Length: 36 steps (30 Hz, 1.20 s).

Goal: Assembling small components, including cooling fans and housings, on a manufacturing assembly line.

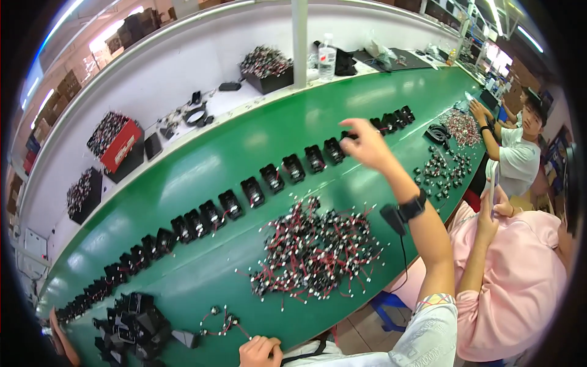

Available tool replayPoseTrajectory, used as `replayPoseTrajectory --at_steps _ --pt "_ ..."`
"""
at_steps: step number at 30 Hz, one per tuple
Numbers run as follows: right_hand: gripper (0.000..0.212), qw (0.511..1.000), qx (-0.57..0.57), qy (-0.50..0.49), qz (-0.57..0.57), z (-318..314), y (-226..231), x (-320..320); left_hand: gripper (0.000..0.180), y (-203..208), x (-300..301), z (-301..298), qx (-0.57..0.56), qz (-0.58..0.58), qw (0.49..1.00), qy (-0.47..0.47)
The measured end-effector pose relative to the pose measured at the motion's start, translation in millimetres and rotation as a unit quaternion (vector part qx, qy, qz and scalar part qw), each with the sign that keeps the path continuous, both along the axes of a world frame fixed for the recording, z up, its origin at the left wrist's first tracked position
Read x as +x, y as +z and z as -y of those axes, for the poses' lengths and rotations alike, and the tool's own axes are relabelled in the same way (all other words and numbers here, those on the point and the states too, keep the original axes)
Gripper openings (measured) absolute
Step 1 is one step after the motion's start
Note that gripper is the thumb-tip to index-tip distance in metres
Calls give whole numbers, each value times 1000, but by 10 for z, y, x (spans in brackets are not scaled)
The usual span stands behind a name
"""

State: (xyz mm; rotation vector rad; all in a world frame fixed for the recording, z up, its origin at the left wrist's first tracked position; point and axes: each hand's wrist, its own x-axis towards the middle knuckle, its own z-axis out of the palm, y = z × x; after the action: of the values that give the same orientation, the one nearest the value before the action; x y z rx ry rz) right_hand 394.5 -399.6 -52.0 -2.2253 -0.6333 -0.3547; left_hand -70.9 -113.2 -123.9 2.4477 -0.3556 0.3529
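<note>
At the near left, loose wired parts [231, 320] could be swept off the green table [202, 165] if brushed by the left hand [261, 352], which is curled beside them, its grip hidden. Farther right, leads of the wired heap [318, 254] could be snagged by the hanging black cord [405, 257], and the row of black housings [252, 191], stretched from near left to far right, could be knocked askew by the right hand [344, 134], held over it with thumb and forefinger parted.

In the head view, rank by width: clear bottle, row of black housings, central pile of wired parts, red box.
1. Row of black housings
2. Central pile of wired parts
3. Red box
4. Clear bottle
The bottle stands farther back, so true sizes are unsure.
</note>
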Motion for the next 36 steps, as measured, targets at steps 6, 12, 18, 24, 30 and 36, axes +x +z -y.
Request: replayPoseTrajectory --at_steps 6,12,18,24,30,36 --pt "31 942 -180 274 70 -999 491 -2255 19 89 -132 -298 -86 82 993 11" --pt "23 973 -132 186 42 -1098 4 -2765 27 186 -312 -802 -44 166 956 238" --pt "32 963 -110 239 61 -1667 -68 -3099 36 127 -255 -945 -29 115 946 301" --pt "35 931 -170 324 2 -2015 -318 -3322 39 7 -515 -1087 -23 130 933 335" --pt "37 920 -162 354 -50 -2154 -338 -3395 51 -104 -562 -1086 -110 84 913 384" --pt "32 936 -123 309 -117 -2110 -492 -3546 50 -112 -556 -1143 -42 108 925 362"
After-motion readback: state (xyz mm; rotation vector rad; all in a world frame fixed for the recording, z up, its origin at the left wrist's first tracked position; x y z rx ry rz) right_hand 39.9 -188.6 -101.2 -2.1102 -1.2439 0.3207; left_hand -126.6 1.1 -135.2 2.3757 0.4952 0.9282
